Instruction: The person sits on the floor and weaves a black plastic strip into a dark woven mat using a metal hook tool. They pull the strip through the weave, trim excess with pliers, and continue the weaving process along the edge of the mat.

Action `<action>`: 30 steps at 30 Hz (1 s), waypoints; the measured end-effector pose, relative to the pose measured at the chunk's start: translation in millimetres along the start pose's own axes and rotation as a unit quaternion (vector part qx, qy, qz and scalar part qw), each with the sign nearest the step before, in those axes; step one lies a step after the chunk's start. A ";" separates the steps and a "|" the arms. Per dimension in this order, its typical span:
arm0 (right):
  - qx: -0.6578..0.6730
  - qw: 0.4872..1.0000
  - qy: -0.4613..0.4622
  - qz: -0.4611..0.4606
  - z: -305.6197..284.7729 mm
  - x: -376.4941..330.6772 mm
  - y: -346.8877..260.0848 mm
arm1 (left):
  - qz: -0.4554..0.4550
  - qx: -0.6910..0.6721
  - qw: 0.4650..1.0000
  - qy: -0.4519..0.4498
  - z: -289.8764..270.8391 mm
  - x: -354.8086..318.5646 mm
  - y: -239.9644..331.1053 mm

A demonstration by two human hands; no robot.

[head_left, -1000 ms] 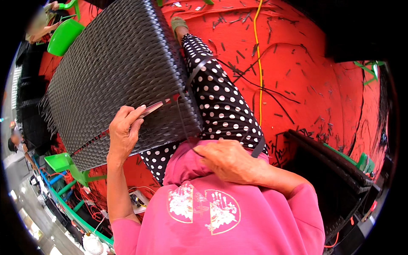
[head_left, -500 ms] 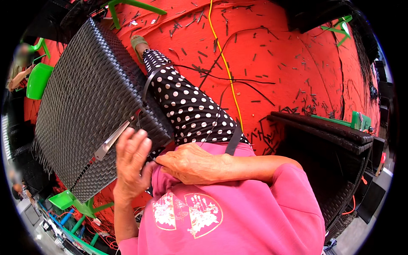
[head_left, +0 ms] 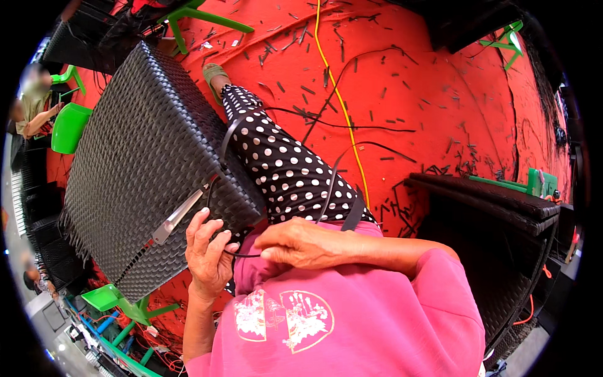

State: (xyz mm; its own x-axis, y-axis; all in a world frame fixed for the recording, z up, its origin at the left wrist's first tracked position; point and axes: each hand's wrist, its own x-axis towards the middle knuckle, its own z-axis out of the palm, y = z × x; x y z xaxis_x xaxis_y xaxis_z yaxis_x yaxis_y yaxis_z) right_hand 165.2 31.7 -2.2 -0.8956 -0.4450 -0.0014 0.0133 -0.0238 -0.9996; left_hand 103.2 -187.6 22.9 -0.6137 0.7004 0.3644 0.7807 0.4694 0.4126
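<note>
A woven panel of dark plastic wicker [head_left: 138, 144], part of a furniture piece, leans at my left against my lap. My left hand [head_left: 209, 257] is at its near edge, fingers curled around a thin black wicker strip [head_left: 244, 255]. That strip runs across to my right hand [head_left: 300, 244], whose fingers are pinched on it in front of my pink shirt. A flat metal tool [head_left: 179, 215] sticks into the weave just beyond my left fingers. A loop of strip [head_left: 231, 129] comes out of the panel's edge and trails over my polka-dot trouser leg.
Cut strip scraps [head_left: 396, 213] and a yellow cable [head_left: 338, 94] lie on the red floor covering [head_left: 377, 81]. Another dark wicker piece [head_left: 483, 220] stands at my right. Green plastic stools [head_left: 70, 129] are at the left. Another person [head_left: 38, 103] sits at the far left.
My left hand has closed from spread, blurred fingers to a curl around the strip. My right hand has shifted slightly right, and a length of strip now shows between the hands.
</note>
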 end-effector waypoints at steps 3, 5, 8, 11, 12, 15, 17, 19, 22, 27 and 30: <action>0.023 0.994 0.103 -0.008 -8.3 15.9 24.6 | -0.012 -0.006 1.000 -0.003 -0.8 -4.1 -0.1; 0.151 0.978 0.126 0.071 -22.3 33.6 35.8 | -0.016 0.010 1.000 -0.003 -1.6 -3.0 3.0; 0.203 0.960 0.129 0.146 -39.6 62.1 41.1 | -0.062 -0.019 0.998 0.003 -0.7 -10.7 5.2; 0.219 0.960 0.100 0.145 -40.0 81.1 46.2 | -0.073 -0.042 0.996 -0.002 -0.3 -16.0 2.3; 0.200 0.962 0.114 0.148 -40.1 86.4 46.6 | -0.078 -0.053 0.996 0.001 0.9 -15.1 2.3; 0.257 0.947 0.154 0.115 -38.5 96.7 50.5 | -0.067 -0.053 0.996 0.010 1.9 -18.4 1.1; 0.312 0.927 0.185 0.095 -41.5 103.5 48.5 | -0.053 -0.070 0.996 0.020 3.5 -16.9 1.1; 0.335 0.916 0.197 0.094 -51.6 106.0 41.0 | -0.046 -0.073 0.996 0.021 4.5 -17.2 1.7; 0.352 0.904 0.231 0.075 -65.4 112.0 28.2 | -0.034 -0.076 0.996 0.012 5.8 -15.4 3.5; 0.340 0.907 0.248 0.026 -85.7 112.5 7.6 | -0.030 -0.079 0.996 0.003 10.4 -15.8 6.1; 0.210 0.953 0.196 0.093 -88.8 102.1 20.9 | -0.021 -0.079 0.997 0.014 10.9 -15.3 4.6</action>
State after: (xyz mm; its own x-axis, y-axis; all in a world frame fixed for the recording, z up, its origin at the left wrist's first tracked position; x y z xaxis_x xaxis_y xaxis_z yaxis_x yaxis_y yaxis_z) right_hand 34.5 65.3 -25.7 -0.9564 -0.1101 -0.2707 0.2922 -0.3702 -0.8818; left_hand 117.4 -190.2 10.2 -0.6506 0.6657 0.3654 0.7270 0.4069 0.5531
